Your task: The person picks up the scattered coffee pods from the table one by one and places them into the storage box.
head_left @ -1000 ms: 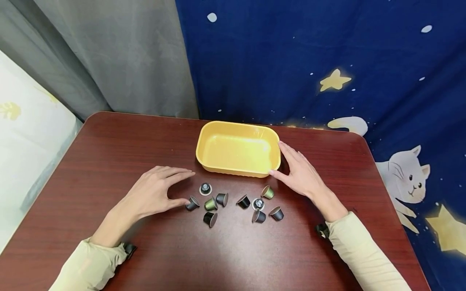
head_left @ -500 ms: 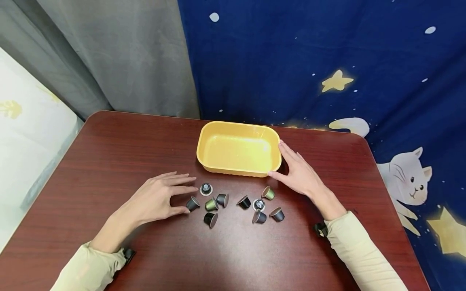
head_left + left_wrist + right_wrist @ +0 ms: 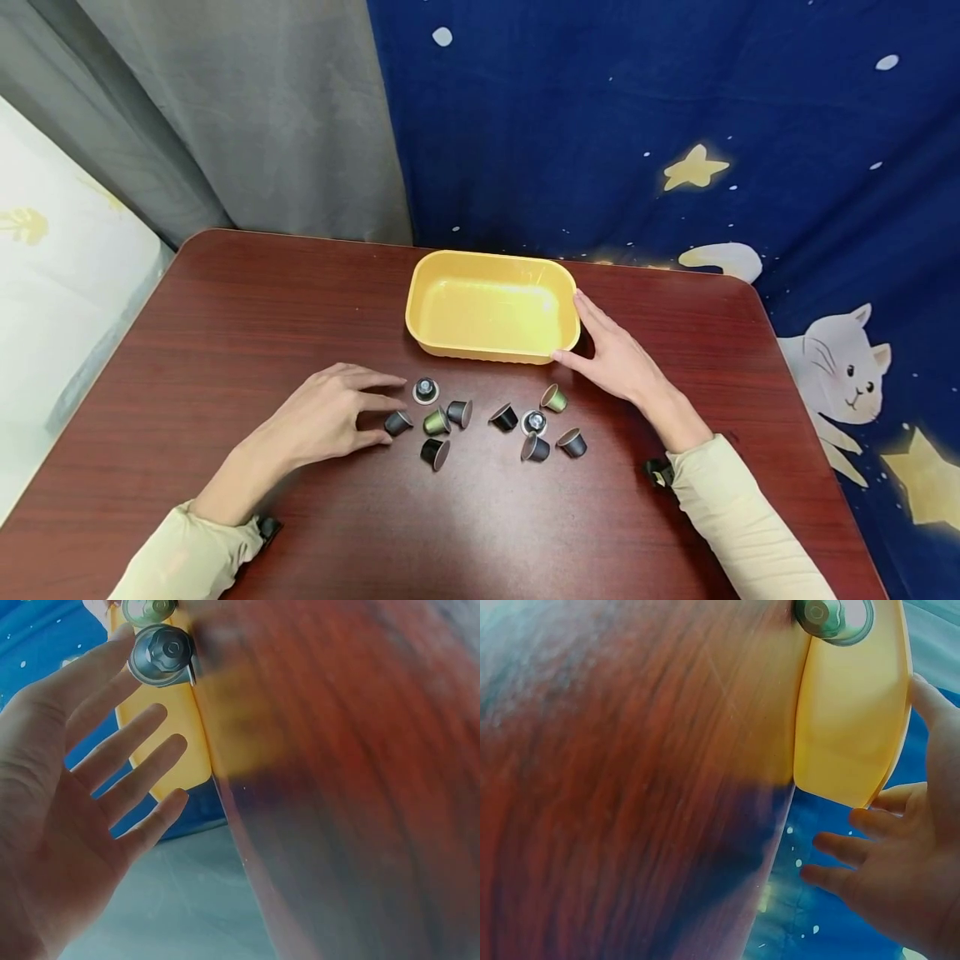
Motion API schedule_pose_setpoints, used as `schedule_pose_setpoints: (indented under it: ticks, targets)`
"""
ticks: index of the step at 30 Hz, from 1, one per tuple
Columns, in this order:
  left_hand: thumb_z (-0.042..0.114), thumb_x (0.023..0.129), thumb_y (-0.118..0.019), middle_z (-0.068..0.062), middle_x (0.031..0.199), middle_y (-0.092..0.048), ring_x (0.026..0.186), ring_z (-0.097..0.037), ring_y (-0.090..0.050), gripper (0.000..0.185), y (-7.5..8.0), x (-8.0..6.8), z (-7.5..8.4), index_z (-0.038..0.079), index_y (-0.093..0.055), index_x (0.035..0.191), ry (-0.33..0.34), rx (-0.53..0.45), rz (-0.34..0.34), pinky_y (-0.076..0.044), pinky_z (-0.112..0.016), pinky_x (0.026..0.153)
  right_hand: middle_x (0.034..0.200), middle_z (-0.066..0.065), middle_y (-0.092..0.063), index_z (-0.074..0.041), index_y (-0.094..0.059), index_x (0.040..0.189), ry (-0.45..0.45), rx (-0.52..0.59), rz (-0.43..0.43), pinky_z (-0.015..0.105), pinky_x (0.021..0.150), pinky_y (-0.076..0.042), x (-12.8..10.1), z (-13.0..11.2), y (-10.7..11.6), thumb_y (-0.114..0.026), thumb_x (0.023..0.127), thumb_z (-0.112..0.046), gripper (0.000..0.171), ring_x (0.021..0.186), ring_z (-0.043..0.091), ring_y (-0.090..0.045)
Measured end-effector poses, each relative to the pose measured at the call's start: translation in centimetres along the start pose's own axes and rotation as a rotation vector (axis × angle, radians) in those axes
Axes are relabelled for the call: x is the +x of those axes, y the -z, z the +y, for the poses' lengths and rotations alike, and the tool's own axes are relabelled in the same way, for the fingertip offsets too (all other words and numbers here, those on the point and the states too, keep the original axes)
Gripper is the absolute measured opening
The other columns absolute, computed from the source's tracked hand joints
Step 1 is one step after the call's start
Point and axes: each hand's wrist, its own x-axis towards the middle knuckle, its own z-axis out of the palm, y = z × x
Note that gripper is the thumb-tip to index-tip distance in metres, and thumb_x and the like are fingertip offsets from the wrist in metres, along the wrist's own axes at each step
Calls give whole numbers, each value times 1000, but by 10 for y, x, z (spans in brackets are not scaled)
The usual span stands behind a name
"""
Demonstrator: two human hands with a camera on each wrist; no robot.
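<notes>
Tray (image 3: 491,307) sat at the table's (image 3: 225,333) far middle; the right hand (image 3: 615,358), fingers straight, touched its right wall. Left hand (image 3: 326,417) rested open, fingertips touching a dark capsule (image 3: 397,422) nearer the person.

Table (image 3: 360,787): blurred across both wrist views, so you get no grain detail. Yellow tray (image 3: 851,712): cut off by the top edge. Left hand (image 3: 67,817): your palm runs off the frame. Capsules (image 3: 435,422): markings too small to read.
</notes>
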Motion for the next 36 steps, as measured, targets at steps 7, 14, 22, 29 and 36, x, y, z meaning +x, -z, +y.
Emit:
schedule_pose_setpoints:
  ticks: [7, 14, 22, 29, 36]
  targets:
    - [40, 72, -87, 4, 128, -66, 115, -22, -62, 44, -1, 2, 3, 25, -78, 112, 16, 29, -47, -46, -45, 97, 166, -6, -12, -23, -10, 161, -5, 18, -2, 46, 116, -29, 0, 0, 0, -58, 86, -70, 101, 149, 21, -23]
    - [37, 72, -86, 2, 128, -66, 115, -23, -62, 39, -4, 2, 2, 28, -78, 109, 14, 51, -100, -46, -47, 96, 166, -2, -12, -23, -10, 161, -15, 41, -5, 47, 116, -28, -1, 1, 0, -59, 86, -69, 100, 150, 22, -22]
    - [36, 72, -86, 1, 127, -66, 116, -24, -62, 36, -6, 2, 3, 28, -79, 106, 27, 49, -98, -45, -47, 98, 166, 8, -14, -17, -12, 160, 12, 36, -1, 50, 116, -26, 1, 3, -2, -61, 88, -65, 100, 150, 26, -19]
    - [35, 71, -86, 1, 126, -67, 118, -24, -61, 35, -6, 2, 1, 26, -79, 104, 34, 40, -61, -44, -47, 100, 165, 10, -16, -15, -11, 160, 28, 45, 3, 51, 116, -25, 2, 4, -3, -61, 90, -62, 99, 150, 27, -19]
    - [36, 74, -84, 2, 123, -68, 115, -26, -61, 32, -1, 4, -3, 27, -79, 104, -12, 42, 12, -42, -47, 101, 165, 8, -16, -16, -11, 161, 25, 53, 9, 49, 116, -25, 1, 2, -3, -62, 89, -63, 99, 150, 26, -20]
